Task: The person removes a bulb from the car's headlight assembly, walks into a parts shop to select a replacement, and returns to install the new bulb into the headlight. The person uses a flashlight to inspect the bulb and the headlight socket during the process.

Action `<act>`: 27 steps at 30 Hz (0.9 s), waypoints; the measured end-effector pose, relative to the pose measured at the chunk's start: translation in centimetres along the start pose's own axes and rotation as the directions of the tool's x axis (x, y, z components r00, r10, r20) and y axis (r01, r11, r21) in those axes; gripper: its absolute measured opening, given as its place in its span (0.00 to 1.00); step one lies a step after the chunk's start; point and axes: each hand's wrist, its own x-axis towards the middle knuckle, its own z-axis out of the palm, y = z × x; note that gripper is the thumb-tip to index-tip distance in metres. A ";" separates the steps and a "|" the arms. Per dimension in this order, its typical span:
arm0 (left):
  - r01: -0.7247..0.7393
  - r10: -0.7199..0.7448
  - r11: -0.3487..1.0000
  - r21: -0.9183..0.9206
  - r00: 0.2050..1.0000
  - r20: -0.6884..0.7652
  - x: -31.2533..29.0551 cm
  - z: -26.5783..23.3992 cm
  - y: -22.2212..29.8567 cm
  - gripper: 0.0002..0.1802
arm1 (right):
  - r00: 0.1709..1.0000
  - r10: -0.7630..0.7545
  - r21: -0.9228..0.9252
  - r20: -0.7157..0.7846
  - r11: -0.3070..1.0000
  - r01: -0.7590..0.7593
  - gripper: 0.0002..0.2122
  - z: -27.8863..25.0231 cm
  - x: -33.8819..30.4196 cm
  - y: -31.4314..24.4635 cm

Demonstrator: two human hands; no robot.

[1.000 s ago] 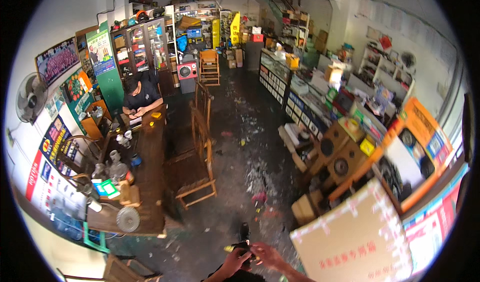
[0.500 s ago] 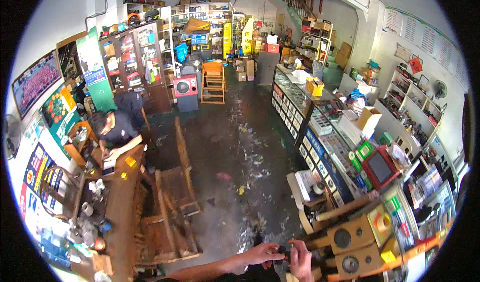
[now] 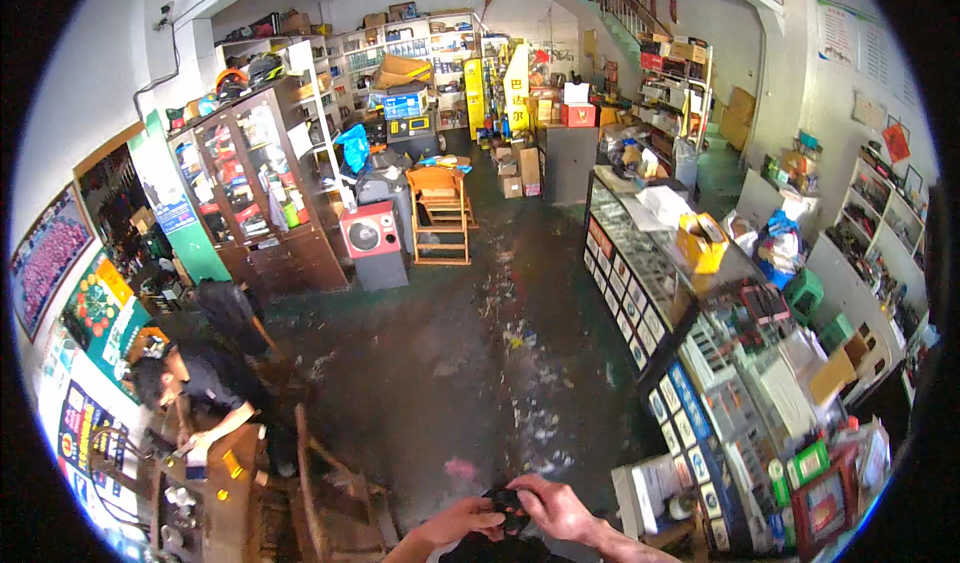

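Both hands meet at the lower middle of the head view, round a small black object (image 3: 509, 512) whose kind I cannot make out. My left hand (image 3: 464, 520) closes on it from the left with the fingers bent. From the right, my right hand (image 3: 556, 509) grips its upper side, fingertips curled over it. Much of the object is covered by the fingers. Dark cloth shows just below the hands.
Wooden chairs (image 3: 345, 503) stand left, by a wooden table (image 3: 225, 523) where a person in dark clothes (image 3: 215, 398) bends. A glass display counter (image 3: 640, 263) runs along the right. Further back are a red speaker (image 3: 372, 233), a folding wooden chair (image 3: 440, 213) and a dark cabinet (image 3: 270, 183).
My viewpoint has shifted forward into the room. The table and person appear lower left; the speaker boxes at the lower right are out of view. Both hands still hold the black object.
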 end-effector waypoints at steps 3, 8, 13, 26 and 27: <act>-0.065 0.053 0.997 -0.047 0.973 -0.224 9.8 -7.5 6.1 0.22 | 0.997 -0.037 -0.001 0.063 0.999 0.037 0.13 -5.8 14.8 3.7; -0.146 0.187 0.980 0.132 0.900 -0.393 29.7 -17.2 22.1 0.19 | 1.000 0.003 -0.033 -0.028 0.999 -0.004 0.12 -18.3 37.9 8.5; -0.014 0.007 0.962 0.273 1.000 0.027 49.8 -26.8 44.8 0.22 | 0.965 0.058 -0.034 -0.257 0.997 -0.069 0.15 -34.6 56.4 10.8; 0.115 -0.104 0.989 0.092 0.987 -0.119 96.8 -57.9 78.9 0.25 | 0.951 0.197 0.181 -0.239 0.971 -0.155 0.18 -64.3 114.5 26.3; 0.084 -0.074 0.995 0.062 0.987 -0.140 98.0 -60.3 82.6 0.25 | 0.976 0.093 0.078 -0.200 0.994 -0.078 0.16 -66.5 119.7 25.7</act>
